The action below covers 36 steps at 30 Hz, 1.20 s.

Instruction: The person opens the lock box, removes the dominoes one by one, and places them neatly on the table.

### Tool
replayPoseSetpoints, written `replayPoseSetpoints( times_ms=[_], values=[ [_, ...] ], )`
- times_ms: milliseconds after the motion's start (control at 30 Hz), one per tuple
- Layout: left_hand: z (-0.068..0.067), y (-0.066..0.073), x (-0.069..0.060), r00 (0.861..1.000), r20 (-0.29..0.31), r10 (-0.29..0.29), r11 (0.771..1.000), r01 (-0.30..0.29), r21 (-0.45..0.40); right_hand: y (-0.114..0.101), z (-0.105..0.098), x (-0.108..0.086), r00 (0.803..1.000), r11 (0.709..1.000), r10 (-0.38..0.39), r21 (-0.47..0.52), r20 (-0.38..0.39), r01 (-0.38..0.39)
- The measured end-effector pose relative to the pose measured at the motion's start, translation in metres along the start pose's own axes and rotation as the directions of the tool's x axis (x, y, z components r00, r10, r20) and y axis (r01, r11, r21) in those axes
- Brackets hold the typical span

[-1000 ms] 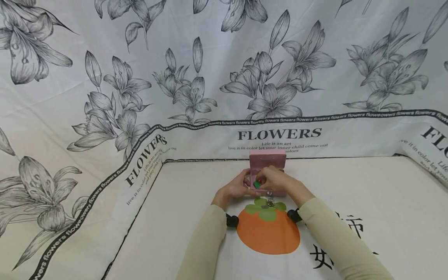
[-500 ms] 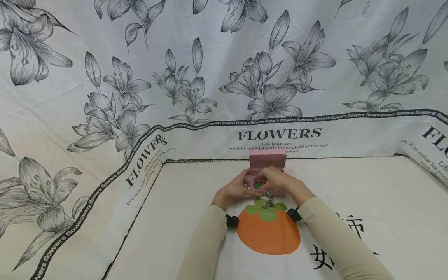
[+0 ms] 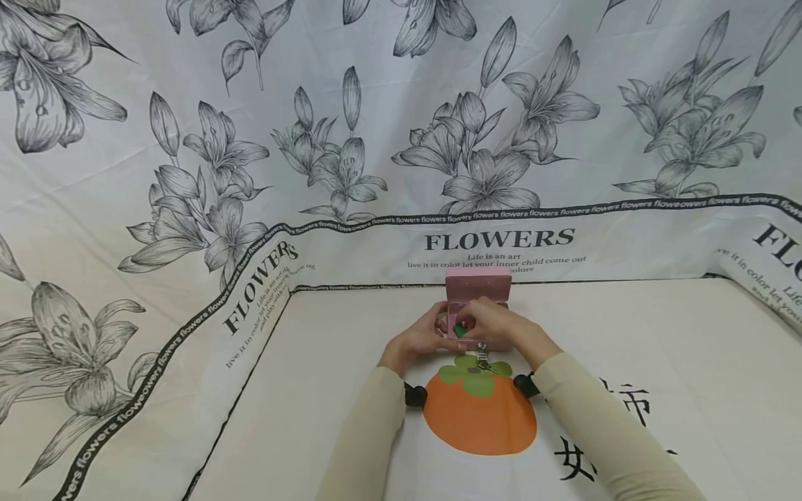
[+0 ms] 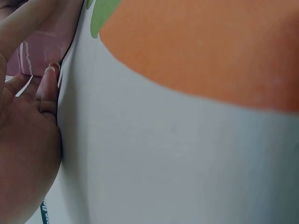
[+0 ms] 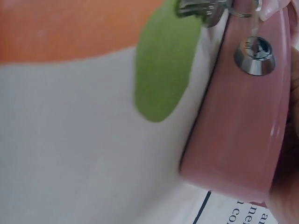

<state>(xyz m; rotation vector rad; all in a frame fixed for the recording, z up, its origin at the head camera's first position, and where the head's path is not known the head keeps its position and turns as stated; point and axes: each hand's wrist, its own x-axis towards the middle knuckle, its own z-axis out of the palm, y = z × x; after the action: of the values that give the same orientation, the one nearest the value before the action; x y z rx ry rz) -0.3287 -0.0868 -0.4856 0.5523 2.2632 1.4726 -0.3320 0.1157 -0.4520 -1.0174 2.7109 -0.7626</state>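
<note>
A small pink metal-looking box point(image 3: 478, 287) stands at the back of the table with its lid raised. My left hand point(image 3: 418, 335) grips its left side, the thumb along the front and other fingers round the side, as the left wrist view shows in part. Over the box, my right hand point(image 3: 495, 323) pinches a small green object point(image 3: 460, 330) with a reddish bit beside it; its kind is too small to tell. In the right wrist view a key stands in the round silver lock point(image 5: 254, 57) on the box front, and more keys point(image 5: 205, 8) hang from its ring.
A printed orange persimmon point(image 3: 479, 414) and black characters point(image 3: 575, 459) mark the white tablecloth point(image 3: 313, 390). Behind the box rises a flower-printed cloth wall point(image 3: 351, 254), close to the raised lid.
Both hands and the box stay almost in place. The green object and the reddish bit look slightly shifted under my right fingers.
</note>
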Motion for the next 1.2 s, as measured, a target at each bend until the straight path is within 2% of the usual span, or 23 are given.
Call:
replayPoseSetpoints(
  times_ms=[200,333,733,867,1200],
  values=[
    [-0.001,0.000,0.000,1.000,0.001,0.004,1.000,-0.004,0.024,0.001,-0.002,-0.003,0.999,1.000,0.000,-0.003,-0.046,0.000],
    [-0.001,0.001,-0.001,1.000,-0.003,0.001,1.000,-0.001,0.010,0.002,-0.005,-0.006,0.996,1.000,-0.005,0.006,-0.091,0.005],
    [-0.001,-0.002,0.001,1.000,-0.002,0.010,1.000,-0.010,0.011,-0.002,-0.012,-0.018,0.979,0.999,-0.029,0.010,-0.203,0.032],
    [-0.001,-0.002,0.001,1.000,-0.003,0.020,1.000,-0.020,0.009,-0.001,-0.013,-0.022,0.975,0.999,-0.032,0.020,-0.221,0.037],
    [0.000,-0.001,0.001,1.000,0.000,0.000,1.000,0.000,0.023,-0.004,-0.017,-0.032,0.970,0.999,-0.014,0.035,-0.245,0.024]
  ],
)
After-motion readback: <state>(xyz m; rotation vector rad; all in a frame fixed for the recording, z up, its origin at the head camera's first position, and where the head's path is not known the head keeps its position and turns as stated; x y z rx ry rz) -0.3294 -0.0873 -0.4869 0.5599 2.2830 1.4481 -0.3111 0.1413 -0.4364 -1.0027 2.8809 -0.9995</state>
